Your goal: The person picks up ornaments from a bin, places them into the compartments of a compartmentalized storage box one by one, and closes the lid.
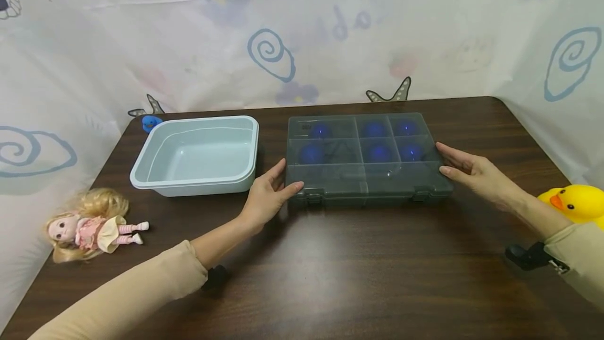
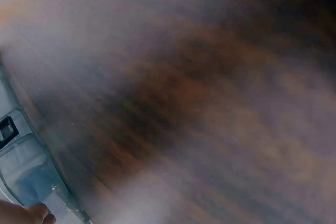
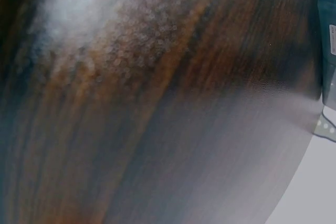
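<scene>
A clear grey compartment case (image 1: 330, 174) with its lid down lies on the brown table, latches towards me. Several round blue balls (image 1: 379, 152) show through the lid in its back and middle compartments. At the case's left end my left hand (image 1: 264, 195) grips the side, thumb over the front corner. My right hand (image 1: 478, 174) holds the opposite end between thumb and fingertips. The left wrist view catches a thumb (image 2: 26, 213) over the case near a black latch (image 2: 7, 131). Only a strip of the case (image 3: 328, 19) enters the right wrist view.
Left of the case stands a pale blue plastic basin (image 1: 193, 191), with a small blue duck (image 1: 151, 123) behind its corner. A blond doll (image 1: 92, 230) lies at the left table edge. A yellow rubber duck (image 1: 582, 202) sits at the right, beyond the right forearm. Patterned cloth surrounds the table.
</scene>
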Demonstrator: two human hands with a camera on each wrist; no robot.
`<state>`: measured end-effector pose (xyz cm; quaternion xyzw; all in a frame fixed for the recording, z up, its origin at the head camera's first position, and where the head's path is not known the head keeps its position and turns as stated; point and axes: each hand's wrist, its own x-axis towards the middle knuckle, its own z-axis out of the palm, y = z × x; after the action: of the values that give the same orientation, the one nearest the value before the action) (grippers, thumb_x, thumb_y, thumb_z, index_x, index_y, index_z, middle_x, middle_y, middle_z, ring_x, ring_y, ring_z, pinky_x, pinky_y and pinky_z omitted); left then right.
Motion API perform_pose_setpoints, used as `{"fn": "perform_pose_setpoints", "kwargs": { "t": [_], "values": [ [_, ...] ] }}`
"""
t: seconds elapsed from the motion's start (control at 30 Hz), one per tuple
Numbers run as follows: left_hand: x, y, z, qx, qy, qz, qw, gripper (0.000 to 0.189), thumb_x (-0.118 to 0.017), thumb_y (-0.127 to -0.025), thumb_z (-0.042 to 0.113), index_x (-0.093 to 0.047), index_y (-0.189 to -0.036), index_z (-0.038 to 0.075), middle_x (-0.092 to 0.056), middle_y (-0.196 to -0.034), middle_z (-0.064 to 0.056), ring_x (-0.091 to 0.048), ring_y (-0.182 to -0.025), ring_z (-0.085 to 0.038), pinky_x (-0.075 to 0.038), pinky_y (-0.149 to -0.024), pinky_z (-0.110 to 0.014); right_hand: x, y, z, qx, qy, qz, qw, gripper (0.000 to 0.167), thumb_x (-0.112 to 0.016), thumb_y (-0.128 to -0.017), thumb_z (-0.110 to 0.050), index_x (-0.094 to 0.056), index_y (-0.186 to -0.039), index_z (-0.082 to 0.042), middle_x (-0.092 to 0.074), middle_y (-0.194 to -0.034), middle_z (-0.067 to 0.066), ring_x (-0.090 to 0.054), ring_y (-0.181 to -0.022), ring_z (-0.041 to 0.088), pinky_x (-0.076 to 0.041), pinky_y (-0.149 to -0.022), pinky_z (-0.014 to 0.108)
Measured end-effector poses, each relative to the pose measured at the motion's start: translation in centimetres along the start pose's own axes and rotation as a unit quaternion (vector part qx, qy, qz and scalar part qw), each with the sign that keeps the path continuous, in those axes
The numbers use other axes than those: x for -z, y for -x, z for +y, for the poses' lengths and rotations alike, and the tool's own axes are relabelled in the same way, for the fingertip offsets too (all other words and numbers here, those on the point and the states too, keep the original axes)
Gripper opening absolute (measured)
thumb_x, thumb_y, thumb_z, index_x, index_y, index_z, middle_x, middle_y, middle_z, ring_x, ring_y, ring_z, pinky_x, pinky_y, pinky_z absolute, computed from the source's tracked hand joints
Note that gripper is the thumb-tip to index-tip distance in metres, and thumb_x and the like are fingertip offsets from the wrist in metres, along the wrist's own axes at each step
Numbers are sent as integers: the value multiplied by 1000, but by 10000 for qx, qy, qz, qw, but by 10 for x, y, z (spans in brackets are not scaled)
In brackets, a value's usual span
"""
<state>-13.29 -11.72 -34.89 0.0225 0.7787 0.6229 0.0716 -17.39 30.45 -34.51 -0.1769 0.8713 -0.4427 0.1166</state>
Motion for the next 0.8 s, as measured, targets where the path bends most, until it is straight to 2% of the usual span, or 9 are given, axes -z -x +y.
{"fn": "perform_pose_setpoints", "kwargs": {
  "t": [0.17,0.3,0.53,0.63,0.8],
  "values": [
    [-1,-1,-1,-27,-136,45,9999,79,-69,-86,13,-20,-148,0,-21,-155,-11,-26,-140,-23,-30,-110,-37,-1,0,0,3,36,58,10000,60,-50,-99,-18,-20,-150,-10,-16,-156,14,-18,-142,30,-31,-88,-1],
    [-2,-2,-2,-70,-185,52,9998,82,-70,-86,15,-19,-148,1,-20,-155,-10,-25,-141,-22,-30,-110,-37,-1,0,3,206,54,8,9998,60,-49,-99,-16,-18,-150,-8,-14,-155,18,-17,-142,32,-31,-88,-1],
    [-5,0,-3,-26,-229,45,9997,86,-69,-87,22,-13,-150,4,-14,-157,-6,-19,-142,-18,-28,-111,-34,-2,-3,3,331,112,-6,9994,59,-49,-99,-14,-19,-150,-7,-14,-154,21,-20,-142,26,-31,-89,-1],
    [-6,0,-4,-43,-268,49,9996,86,-68,-87,21,-12,-150,3,-14,-157,-6,-19,-142,-17,-28,-110,-35,-2,-2,2,317,175,0,9993,60,-48,-99,-15,-19,-150,-8,-14,-154,21,-19,-141,31,-31,-89,-1],
    [-8,-1,-4,-16,-498,85,9987,84,-68,-88,21,-13,-150,3,-15,-156,-7,-21,-141,-18,-31,-109,-35,-3,0,-2,-33,237,104,9997,60,-50,-98,-19,-21,-150,-9,-17,-154,20,-20,-138,41,-31,-86,-2]
  ]
}}
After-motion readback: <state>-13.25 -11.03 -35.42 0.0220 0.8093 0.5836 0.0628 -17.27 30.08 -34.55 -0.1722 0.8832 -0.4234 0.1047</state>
